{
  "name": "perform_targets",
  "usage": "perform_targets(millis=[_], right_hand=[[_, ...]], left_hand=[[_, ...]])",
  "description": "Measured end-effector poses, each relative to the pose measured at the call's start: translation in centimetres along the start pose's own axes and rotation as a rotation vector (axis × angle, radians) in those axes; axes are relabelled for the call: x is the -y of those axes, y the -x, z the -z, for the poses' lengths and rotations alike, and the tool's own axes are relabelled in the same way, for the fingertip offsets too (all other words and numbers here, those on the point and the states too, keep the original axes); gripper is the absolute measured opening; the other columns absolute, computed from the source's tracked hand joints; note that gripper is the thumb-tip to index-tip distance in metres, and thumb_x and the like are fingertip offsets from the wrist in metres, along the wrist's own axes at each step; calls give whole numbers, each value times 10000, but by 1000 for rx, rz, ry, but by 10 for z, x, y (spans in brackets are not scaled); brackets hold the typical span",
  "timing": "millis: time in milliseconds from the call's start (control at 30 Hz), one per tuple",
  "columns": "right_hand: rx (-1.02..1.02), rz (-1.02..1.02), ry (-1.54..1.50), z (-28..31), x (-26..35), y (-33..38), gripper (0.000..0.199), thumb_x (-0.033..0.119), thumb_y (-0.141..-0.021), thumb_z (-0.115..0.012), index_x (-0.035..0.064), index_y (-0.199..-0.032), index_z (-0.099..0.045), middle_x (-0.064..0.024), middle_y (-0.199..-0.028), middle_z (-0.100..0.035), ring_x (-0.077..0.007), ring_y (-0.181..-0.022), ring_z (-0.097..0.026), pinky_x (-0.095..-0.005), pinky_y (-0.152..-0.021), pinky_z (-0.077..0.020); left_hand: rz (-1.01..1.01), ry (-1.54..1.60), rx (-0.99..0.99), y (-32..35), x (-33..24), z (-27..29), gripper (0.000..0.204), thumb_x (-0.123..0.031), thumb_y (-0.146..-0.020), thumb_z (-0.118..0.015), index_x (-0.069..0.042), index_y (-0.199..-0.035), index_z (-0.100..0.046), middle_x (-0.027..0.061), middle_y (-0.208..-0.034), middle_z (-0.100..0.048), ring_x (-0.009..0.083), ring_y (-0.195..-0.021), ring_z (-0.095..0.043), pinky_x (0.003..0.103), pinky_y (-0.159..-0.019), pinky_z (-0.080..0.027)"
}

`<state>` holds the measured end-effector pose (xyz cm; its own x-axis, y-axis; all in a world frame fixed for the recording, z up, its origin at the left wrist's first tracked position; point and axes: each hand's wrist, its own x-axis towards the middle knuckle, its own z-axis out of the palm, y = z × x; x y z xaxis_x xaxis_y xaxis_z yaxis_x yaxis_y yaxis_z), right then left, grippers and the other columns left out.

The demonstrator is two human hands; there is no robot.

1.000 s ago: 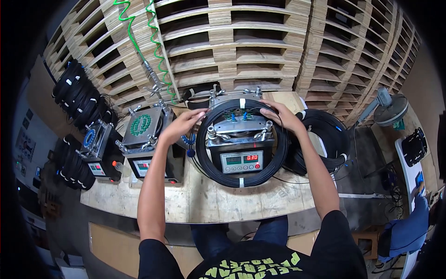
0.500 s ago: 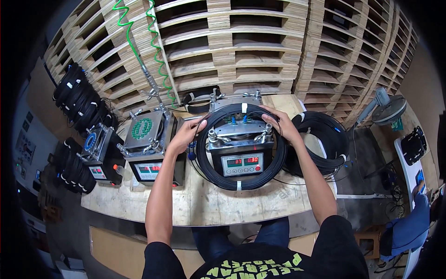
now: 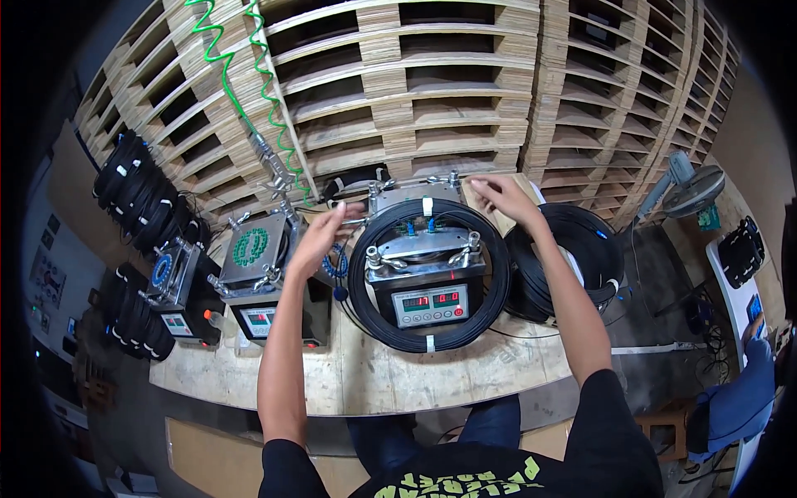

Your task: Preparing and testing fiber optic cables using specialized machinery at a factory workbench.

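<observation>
A coil of black cable [image 3: 496, 292], bound with white ties, hangs tilted around the front of the middle machine [image 3: 390, 292], so its lit red display shows through the ring. Two blue connectors [image 3: 431, 224] sit at the metal clamp plate [image 3: 423, 242] inside the ring. My left hand [image 3: 325, 236] is apart from the coil at its upper left, fingers spread and nothing in them. Beyond the coil's upper right, my right hand [image 3: 503, 197] hovers with its fingers extended and holds nothing.
More machines stand to the left, one with a green-ringed plate [image 3: 250, 246]. Several cable coils [image 3: 581, 236] lie right on the wooden table [image 3: 374, 378]. Black coils [image 3: 137, 187] are stacked far left. Green air hoses [image 3: 220, 58] hang before pallets [image 3: 398, 70]. A co-worker's blue sleeve [image 3: 735, 402] shows right.
Both hands have let go of the cable coil and moved off it, the left outward and the right up and away. The coil now rests slightly lower around the machine.
</observation>
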<state>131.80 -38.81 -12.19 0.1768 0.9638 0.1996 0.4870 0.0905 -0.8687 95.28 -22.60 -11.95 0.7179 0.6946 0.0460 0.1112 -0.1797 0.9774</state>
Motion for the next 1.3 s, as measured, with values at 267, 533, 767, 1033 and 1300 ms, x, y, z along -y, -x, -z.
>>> perform_targets(millis=[267,533,767,1033,1300], right_hand=[[224,-246,537,-39,36,-119,632,603,-820,-697,109,-1212,-695,-157,-1095,-727,-274,-999,-703,-421,-828,-568],[52,-453,544,-12,-16,-147,441,413,-853,-679,14,-1038,-702,-185,-962,-727,-311,-824,-728,-445,-707,-601],[-22,-510,-290,1,-62,-118,324,268,-961,-547,-33,-1074,-587,-189,-804,-673,-287,-633,-714,-380,-557,-628],[-25,-112,-800,-1,-77,-83,331,152,-1019,-560,21,-1323,-536,-98,-1122,-630,-139,-660,-635,-283,-634,-584],[-126,-299,-321,-16,-68,-105,418,377,-945,-681,66,-1222,-649,7,-719,-579,-78,-536,-517,-242,-434,-382]], left_hand=[[-372,-915,218,-110,-25,-36,350,-293,-1036,-470,-18,-1115,-671,280,-964,-678,437,-921,-659,468,-801,-516],[-273,-898,388,-146,-13,-62,357,-179,-991,-564,-32,-1313,-613,224,-1127,-702,339,-1017,-691,384,-888,-517],[-330,-906,391,-152,-13,-67,327,-127,-956,-564,-39,-1259,-650,210,-1077,-707,345,-992,-690,388,-887,-510],[-350,-951,371,-148,-18,-62,386,-36,-895,-504,-77,-1246,-660,202,-968,-706,364,-897,-687,394,-834,-520],[-330,-925,372,-149,-10,-61,435,-18,-873,-507,-92,-1276,-651,230,-1002,-704,371,-900,-690,402,-832,-519]])
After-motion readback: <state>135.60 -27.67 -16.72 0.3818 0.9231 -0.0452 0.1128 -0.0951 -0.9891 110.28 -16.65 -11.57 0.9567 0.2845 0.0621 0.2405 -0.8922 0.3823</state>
